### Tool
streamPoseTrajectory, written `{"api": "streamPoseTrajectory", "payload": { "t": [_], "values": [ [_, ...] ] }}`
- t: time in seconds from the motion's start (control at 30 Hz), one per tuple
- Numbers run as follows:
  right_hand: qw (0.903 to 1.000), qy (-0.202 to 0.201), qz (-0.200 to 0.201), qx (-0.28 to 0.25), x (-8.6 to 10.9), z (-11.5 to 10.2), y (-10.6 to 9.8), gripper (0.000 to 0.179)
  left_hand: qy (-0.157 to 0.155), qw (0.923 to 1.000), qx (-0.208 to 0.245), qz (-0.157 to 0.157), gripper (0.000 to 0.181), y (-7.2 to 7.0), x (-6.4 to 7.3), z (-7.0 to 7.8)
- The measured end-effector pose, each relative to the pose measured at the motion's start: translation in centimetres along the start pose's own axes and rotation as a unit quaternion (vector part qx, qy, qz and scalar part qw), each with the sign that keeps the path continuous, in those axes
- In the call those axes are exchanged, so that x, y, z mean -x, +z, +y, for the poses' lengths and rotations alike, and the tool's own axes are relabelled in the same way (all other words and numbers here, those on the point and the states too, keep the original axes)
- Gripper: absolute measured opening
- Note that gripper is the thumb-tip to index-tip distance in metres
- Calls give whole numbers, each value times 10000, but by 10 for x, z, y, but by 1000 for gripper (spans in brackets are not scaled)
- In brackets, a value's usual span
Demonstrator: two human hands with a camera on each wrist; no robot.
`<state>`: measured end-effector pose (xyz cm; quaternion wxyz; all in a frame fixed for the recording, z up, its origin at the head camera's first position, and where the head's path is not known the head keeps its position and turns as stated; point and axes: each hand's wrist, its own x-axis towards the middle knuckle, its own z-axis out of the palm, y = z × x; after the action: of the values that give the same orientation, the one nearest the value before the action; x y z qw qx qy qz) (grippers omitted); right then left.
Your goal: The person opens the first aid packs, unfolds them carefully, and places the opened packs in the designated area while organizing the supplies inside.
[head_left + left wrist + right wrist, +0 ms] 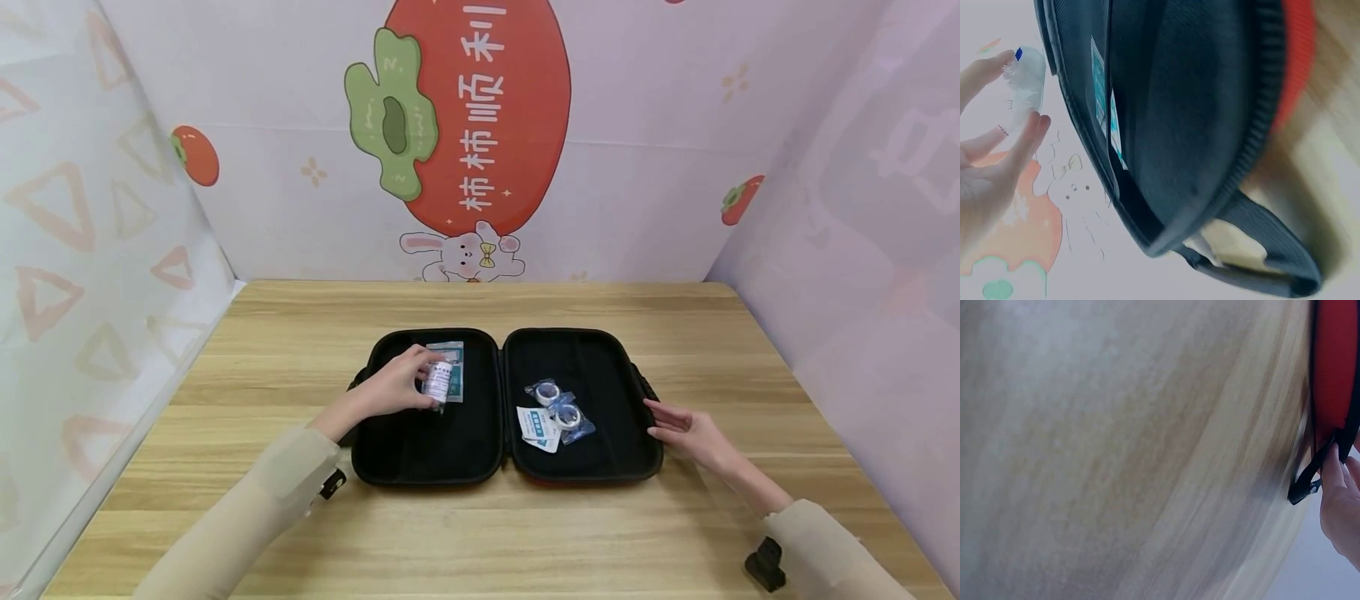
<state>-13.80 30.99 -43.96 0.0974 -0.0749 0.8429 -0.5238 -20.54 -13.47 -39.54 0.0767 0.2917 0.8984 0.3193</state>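
A hinged zip case, black inside and red outside, lies spread flat on the wooden table. My left hand holds a white wrapped bandage roll with printed text over the left half, thumb on one side and fingers on the other; the roll shows clear-wrapped in the left wrist view. Behind it, a flat teal-and-clear packet lies in that half. My right hand grips the right rim beside a black strap handle. The right half contains two wrapped tape rolls and white-and-blue sachets.
The wooden table runs back to a patterned wall cloth, with more cloth on both sides. Another strap handle sticks out from the case's left side.
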Motion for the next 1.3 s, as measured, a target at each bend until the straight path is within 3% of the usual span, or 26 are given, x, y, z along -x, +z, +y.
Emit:
{"api": "streamPoseTrajectory", "payload": {
  "t": [0.33,0.7,0.97,1.3],
  "values": [
    [9999,37,-110,-72,0,1,-1,54,-258,9992,175,237,61,-13,29,-13],
    [9992,178,-32,369,1,-2,-2,54,-601,9981,109,-78,62,-22,53,-26],
    [9995,127,-47,297,1,-4,-1,53,-793,9953,-366,-427,60,-18,57,-30],
    [9998,93,-27,182,0,-2,-1,53,-700,9933,-643,-661,59,-10,56,-29]
  ]
}}
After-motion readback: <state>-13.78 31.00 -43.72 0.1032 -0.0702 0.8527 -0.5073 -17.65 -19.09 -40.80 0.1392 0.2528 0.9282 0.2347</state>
